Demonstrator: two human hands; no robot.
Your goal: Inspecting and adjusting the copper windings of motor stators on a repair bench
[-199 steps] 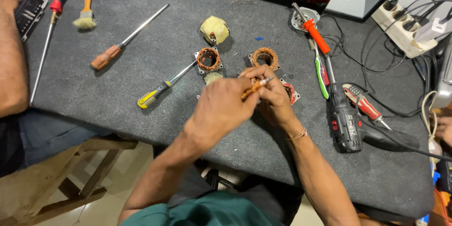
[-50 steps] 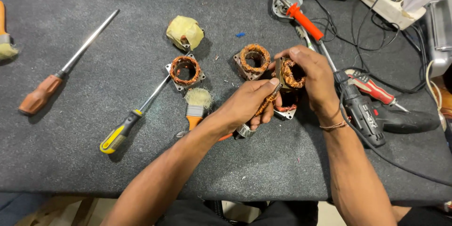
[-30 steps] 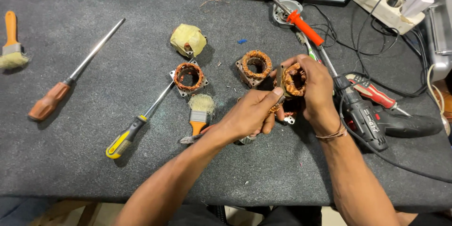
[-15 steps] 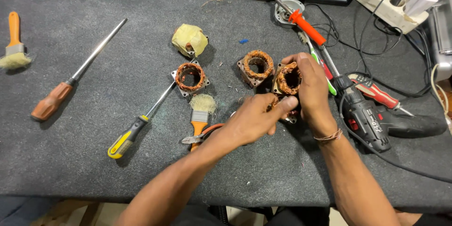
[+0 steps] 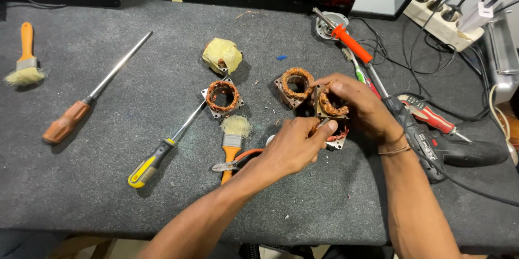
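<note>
Right hand grips a copper-wound stator tilted above the grey surface; left hand is closed, fingertips pinching at its lower edge.

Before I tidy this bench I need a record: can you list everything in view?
Copper-wound stators: three; two on the mat, one held.
Taped winding: one, yellow, behind them.
Screwdrivers: brown-handled, far left; yellow-and-black, centre.
Brushes: orange-handled; one far left, one centre.
Cutting pliers: one, orange grips, beside the centre brush.
Soldering iron: one, orange.
Cordless drill: one, black, right.
Power strip: one, white, far right corner.
Grey mat: covers the bench.
Left hand: picking at the held stator.
Right hand: gripping it.
</note>
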